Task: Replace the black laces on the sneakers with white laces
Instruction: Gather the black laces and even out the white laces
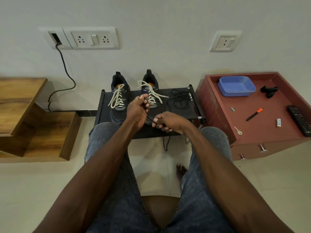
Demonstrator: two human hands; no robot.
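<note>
Two dark sneakers stand side by side on a black rack [196, 105], toes toward me. The left sneaker [118, 91] carries a white lace [117, 98] threaded through its eyelets. The right sneaker [151, 84] also has a white lace [152, 93], its loose ends spread to both sides. A black lace [150, 118] runs taut between my hands in front of the right sneaker. My left hand [137, 111] grips one part of it in curled fingers, and my right hand [164, 121] pinches the other part. A second black lace [180, 100] lies tangled on the rack to the right.
A red cabinet [218, 105] at right holds a blue tub [236, 85], black clip, orange-tipped pen [254, 114], remote [300, 120], key and battery. Wooden steps [33, 115] stand at left. A cable [65, 71] hangs from the wall sockets. My knees are below the rack.
</note>
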